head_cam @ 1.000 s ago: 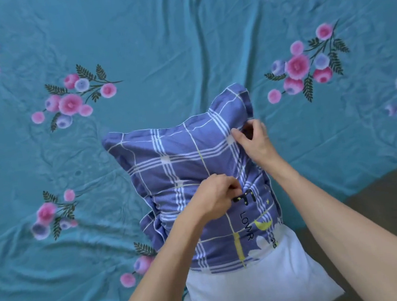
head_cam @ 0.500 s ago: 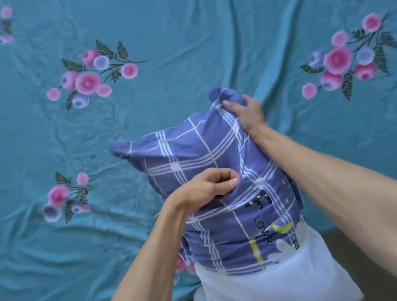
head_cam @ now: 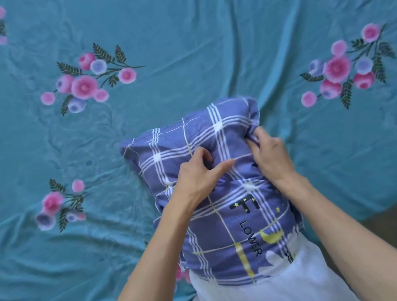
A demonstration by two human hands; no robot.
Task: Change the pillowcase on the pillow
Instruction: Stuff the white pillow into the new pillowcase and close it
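A white pillow (head_cam: 269, 295) lies on the bed in front of me, its far part covered by a blue-purple plaid pillowcase (head_cam: 191, 138) printed with "LOWER" and a yellow moon. The pillow's near end sticks out bare below the case's edge. My left hand (head_cam: 200, 174) pinches a fold of the case in the middle of its top face. At the case's right side, my right hand (head_cam: 269, 155) grips bunched fabric just below the far right corner. The case is wrinkled between both hands.
A teal bedsheet (head_cam: 181, 41) with pink and purple flower prints covers the bed all around the pillow and is creased. At the lower right, the bed's edge gives way to a dark brown floor (head_cam: 394, 208).
My right hand has slid from the case's far right corner down its right side. My left hand has moved farther up the case. The far corners now look fuller.
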